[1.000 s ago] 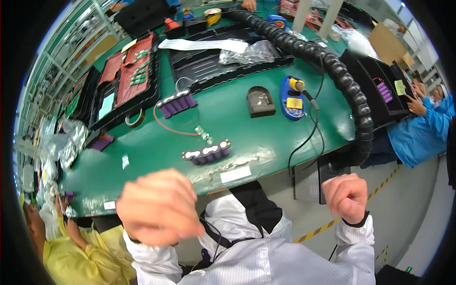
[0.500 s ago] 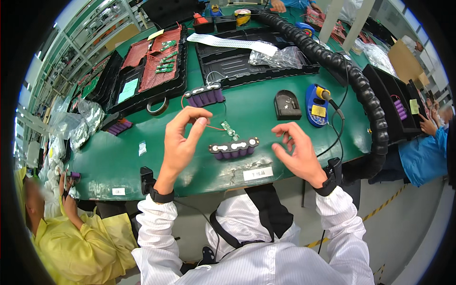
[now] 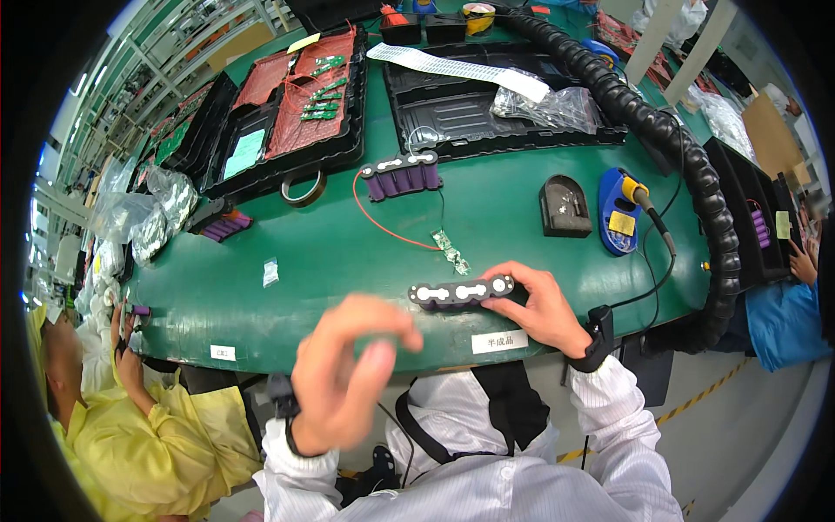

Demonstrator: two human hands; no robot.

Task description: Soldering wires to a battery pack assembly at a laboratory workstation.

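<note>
A purple battery pack [image 3: 444, 297] with a black top and silvery contact strips lies near the front edge of the green table. My right hand [image 3: 550, 315] pinches its right end between thumb and fingers. Raised in front of the table edge, my left hand [image 3: 348, 374] is blurred, with thumb and fingers apart and nothing between them. Farther back sits a second purple battery pack [image 3: 402, 181]. A red wire and a dark wire run from that pack to a small green circuit board [image 3: 451, 254], just behind the near pack.
To the right stand a blue soldering-iron holder [image 3: 619, 213] and a black dish [image 3: 564, 207]. A thick black hose [image 3: 696, 174] curves down the right side. Black trays [image 3: 352, 143] line the back, near a tape roll [image 3: 303, 188]. A yellow-sleeved person [image 3: 165, 444] works at left.
My right hand has come in and taken hold of the near battery pack's right end. My left hand has pulled back toward me, away from the packs. The view has shifted slightly.
</note>
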